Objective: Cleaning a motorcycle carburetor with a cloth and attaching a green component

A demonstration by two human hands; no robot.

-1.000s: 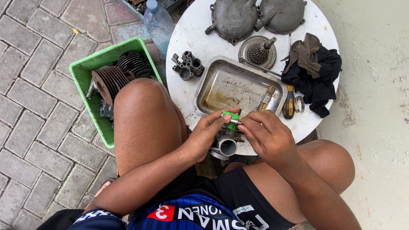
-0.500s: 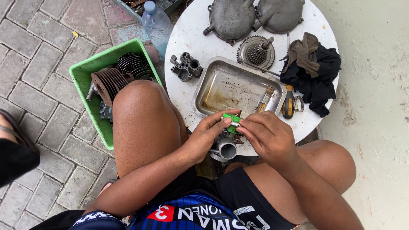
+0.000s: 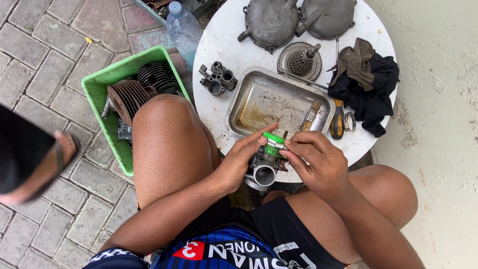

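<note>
I sit with a grey metal carburettor (image 3: 264, 169) held over my lap, at the near edge of a round white table (image 3: 219, 45). My left hand (image 3: 239, 162) cups its body from the left, thumb reaching up to its green cap (image 3: 273, 140). My right hand (image 3: 313, 162) grips it from the right, with fingertips pinching at the green cap. Just beyond my hands lies a stained steel tray (image 3: 274, 99) with a small brush (image 3: 309, 115) at its right rim.
On the table are two grey engine covers (image 3: 271, 20), a gear cluster (image 3: 301, 60), a small metal block (image 3: 218, 78), dark rags (image 3: 368, 79) and a screwdriver (image 3: 337, 119). A green bin (image 3: 102, 94) with finned cylinders and a plastic bottle (image 3: 183, 30) stand left. Another person's sandalled foot (image 3: 35, 164) is at far left.
Another person's foot has stepped in from the left edge. My hands stay on the carburettor, the fingers shifting slightly at the green cap.
</note>
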